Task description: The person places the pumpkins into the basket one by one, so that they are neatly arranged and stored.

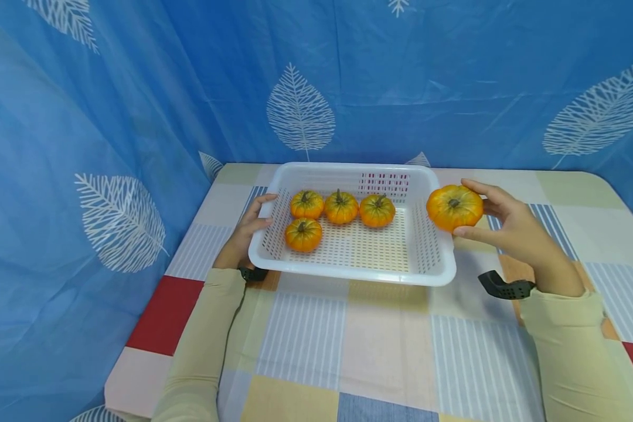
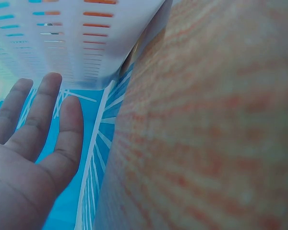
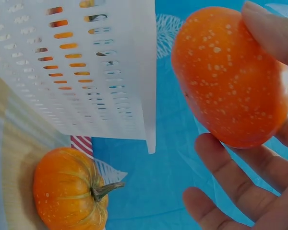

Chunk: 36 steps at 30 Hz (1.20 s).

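Note:
A white plastic basket (image 1: 348, 274) holds several small orange-yellow pumpkins, three in a back row and one (image 1: 303, 235) in front at the left. My left hand (image 1: 248, 228) rests at the basket's left end; in the left wrist view its fingers (image 2: 47, 110) are extended beside the perforated wall (image 2: 53, 52). My right hand (image 1: 509, 225) holds another pumpkin (image 1: 455, 208) at the basket's right rim, thumb on one side and fingers on the other. In the right wrist view this pumpkin (image 3: 230, 76) is clear of the basket wall (image 3: 129, 96).
In the right wrist view, a further pumpkin (image 3: 69, 189) sits outside the basket; I cannot make it out in the head view. A patchwork cloth (image 1: 385, 346) covers the table. Blue curtains (image 1: 380, 117) with white leaf prints hang behind and at the left.

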{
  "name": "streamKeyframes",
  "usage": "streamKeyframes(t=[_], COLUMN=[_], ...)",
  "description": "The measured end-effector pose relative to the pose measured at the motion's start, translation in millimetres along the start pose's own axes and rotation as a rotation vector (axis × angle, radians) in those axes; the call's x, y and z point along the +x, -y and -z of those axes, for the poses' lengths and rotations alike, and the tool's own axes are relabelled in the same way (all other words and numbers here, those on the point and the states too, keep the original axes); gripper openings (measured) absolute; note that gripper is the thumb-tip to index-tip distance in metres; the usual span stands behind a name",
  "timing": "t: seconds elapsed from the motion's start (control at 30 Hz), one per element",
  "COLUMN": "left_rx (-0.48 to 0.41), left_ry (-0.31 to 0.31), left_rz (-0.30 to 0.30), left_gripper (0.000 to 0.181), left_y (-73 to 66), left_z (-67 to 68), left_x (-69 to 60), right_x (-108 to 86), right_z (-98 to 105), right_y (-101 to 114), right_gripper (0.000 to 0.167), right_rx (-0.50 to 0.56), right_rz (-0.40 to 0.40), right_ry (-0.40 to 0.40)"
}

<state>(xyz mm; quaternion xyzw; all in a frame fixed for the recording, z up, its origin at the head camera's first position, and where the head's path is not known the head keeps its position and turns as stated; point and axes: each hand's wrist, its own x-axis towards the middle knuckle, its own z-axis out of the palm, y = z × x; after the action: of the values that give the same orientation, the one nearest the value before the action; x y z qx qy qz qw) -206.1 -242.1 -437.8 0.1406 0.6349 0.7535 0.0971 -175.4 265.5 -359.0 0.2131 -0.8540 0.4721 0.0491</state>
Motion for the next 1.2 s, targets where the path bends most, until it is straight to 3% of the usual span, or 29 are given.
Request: streamKeyframes(t=[0.27, 0.67, 0.87, 1.2], left_rx=[-0.003, 0.006, -0.008, -0.015], left_ry=[-0.003, 0.023, 0.036, 0.030], left_rz=[0.004, -0.012, -0.023, 0.001], left_gripper=[0.051, 0.051, 0.051, 0.052], left_y=[1.8, 4.2, 4.2, 4.6], left_z=[2.4, 5.6, 5.3, 5.7], left_x=[0.2, 2.1, 2.5, 2.9], right_x=[3.8, 20.4, 33.2, 64.1], right_z=[1.0, 1.4, -0.2, -7.0], right_y=[7.2, 21.9, 34.1, 50.1], right_gripper=[0.089, 0.085, 0.082, 0.081], right_rx=[-0.041, -0.179, -0.256, -0.217], right_rz=[-0.019, 0.102, 0.083, -0.002], right_ry=[0.074, 0.252, 0.342, 0.553])
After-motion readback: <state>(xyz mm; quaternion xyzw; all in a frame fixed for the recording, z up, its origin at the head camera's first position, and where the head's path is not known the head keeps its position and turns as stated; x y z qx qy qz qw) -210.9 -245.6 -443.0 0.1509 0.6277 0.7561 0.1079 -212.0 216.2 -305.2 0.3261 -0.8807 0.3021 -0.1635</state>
